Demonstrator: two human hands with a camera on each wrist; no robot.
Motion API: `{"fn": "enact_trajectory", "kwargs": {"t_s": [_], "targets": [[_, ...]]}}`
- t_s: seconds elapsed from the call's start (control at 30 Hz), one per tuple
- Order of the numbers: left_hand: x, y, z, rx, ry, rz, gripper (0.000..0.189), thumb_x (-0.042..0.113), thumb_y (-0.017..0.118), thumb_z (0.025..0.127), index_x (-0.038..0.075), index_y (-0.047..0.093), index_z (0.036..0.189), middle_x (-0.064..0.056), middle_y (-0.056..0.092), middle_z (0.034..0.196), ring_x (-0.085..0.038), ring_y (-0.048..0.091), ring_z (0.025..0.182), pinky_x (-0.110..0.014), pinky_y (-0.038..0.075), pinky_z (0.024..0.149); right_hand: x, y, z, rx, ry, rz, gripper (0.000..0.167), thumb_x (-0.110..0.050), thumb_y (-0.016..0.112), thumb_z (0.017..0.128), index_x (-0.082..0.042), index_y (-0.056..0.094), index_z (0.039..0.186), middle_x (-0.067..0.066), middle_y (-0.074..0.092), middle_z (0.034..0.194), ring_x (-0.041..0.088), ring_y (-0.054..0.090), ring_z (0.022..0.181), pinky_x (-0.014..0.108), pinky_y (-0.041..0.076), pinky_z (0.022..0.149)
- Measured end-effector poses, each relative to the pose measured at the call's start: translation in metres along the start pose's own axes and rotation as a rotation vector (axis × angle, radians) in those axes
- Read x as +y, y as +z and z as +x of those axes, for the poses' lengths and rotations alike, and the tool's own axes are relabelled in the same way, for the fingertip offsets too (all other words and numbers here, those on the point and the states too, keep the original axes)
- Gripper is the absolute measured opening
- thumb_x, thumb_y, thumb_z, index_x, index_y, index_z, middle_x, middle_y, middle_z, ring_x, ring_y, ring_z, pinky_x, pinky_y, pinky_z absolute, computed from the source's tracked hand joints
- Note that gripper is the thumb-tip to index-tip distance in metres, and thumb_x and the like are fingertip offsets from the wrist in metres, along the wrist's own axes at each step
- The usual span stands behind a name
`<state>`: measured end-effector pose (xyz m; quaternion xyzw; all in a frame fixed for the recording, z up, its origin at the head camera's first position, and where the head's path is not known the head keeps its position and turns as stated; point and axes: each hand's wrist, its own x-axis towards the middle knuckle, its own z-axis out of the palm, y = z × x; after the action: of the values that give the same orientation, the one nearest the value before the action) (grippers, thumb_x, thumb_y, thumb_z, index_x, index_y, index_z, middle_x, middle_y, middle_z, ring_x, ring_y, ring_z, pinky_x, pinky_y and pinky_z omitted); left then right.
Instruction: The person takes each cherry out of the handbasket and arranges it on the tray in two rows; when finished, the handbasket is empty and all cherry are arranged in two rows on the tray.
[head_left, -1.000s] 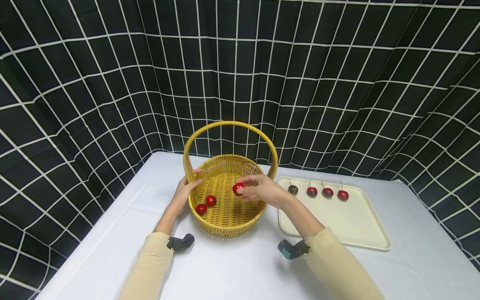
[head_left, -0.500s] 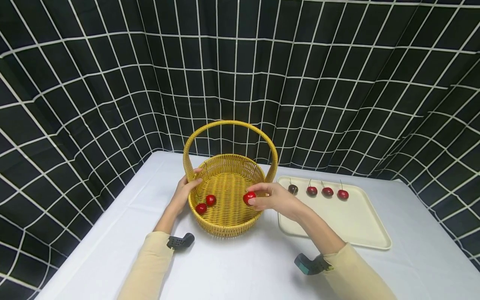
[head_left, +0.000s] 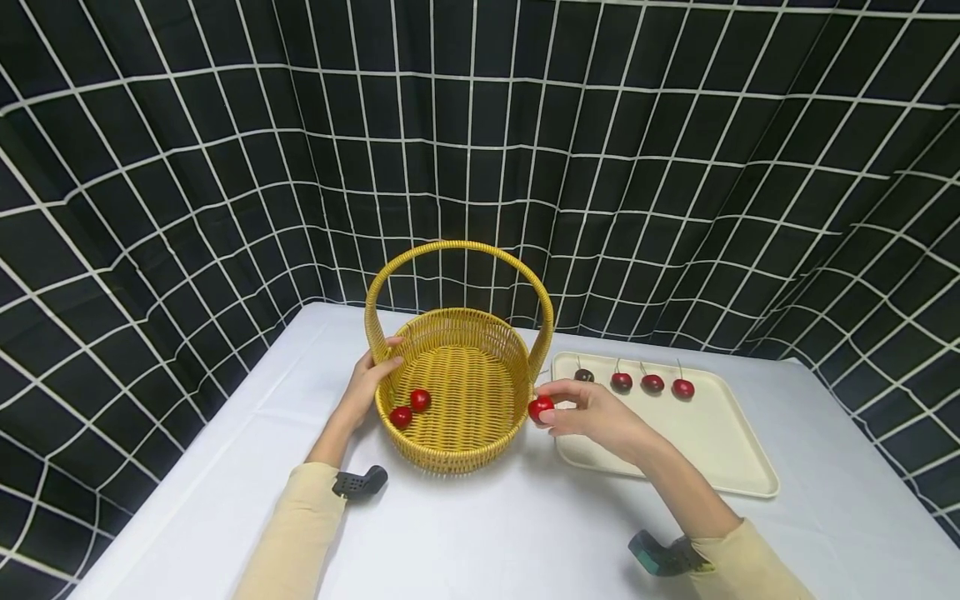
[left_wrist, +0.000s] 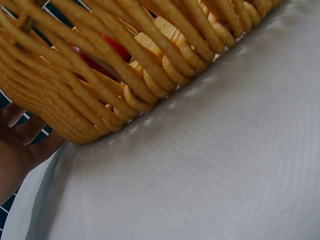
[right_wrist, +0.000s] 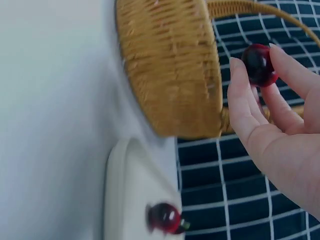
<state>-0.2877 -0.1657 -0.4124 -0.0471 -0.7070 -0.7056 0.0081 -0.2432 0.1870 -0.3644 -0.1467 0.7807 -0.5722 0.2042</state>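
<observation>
A yellow wicker basket point(head_left: 450, 459) with a tall hoop handle stands mid-table. My left hand point(head_left: 363, 385) grips its left side by the handle's base, thumb over the rim; in the left wrist view, fingers lie against the outer weave. Two red cherries point(head_left: 411, 408) rest inside at the left. Just outside the basket's right rim, my right hand point(head_left: 596, 419) pinches another cherry point(head_left: 541, 408) between thumb and fingertips. The right wrist view shows this dark red cherry point(right_wrist: 259, 65) raised to about the height of the rim.
To the right lies a cream tray point(head_left: 705, 450), with several stemmed cherries point(head_left: 652, 384) in a row along its far side. A white cloth point(head_left: 480, 542) covers the table. Black curtains with a white grid point(head_left: 480, 125) surround the back and sides.
My right hand has moved right with its pinched cherry, from over the basket's inside to beyond the right rim, near the tray. My left hand and the basket have stayed put.
</observation>
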Motion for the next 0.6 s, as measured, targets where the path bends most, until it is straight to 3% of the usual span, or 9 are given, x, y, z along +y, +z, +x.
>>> {"fn": "enact_trajectory", "kwargs": {"t_s": [0.3,0.6], "targets": [[-0.001,-0.001,0.003,0.003,-0.004,-0.009,0.047,0.010,0.049,0.097,0.000,0.038,0.142,-0.019,0.033,0.149,-0.031,0.028,0.137,-0.042,0.017,0.112,0.027,-0.032,-0.015,0.114,0.055,0.050,0.055,-0.015,0.070,0.088,0.006,0.047,0.133,0.018,0.056,0.120,0.027,0.064,0.100,0.035,0.052,0.085],[-0.003,-0.002,0.003,0.005,0.000,-0.010,0.047,0.010,0.050,0.097,0.000,0.039,0.141,-0.018,0.033,0.149,-0.030,0.028,0.137,-0.042,0.016,0.112,0.054,-0.063,-0.019,0.231,0.110,0.058,0.060,-0.015,0.067,0.090,0.014,0.039,0.136,0.018,0.060,0.116,0.030,0.064,0.100,0.034,0.052,0.085]]}}
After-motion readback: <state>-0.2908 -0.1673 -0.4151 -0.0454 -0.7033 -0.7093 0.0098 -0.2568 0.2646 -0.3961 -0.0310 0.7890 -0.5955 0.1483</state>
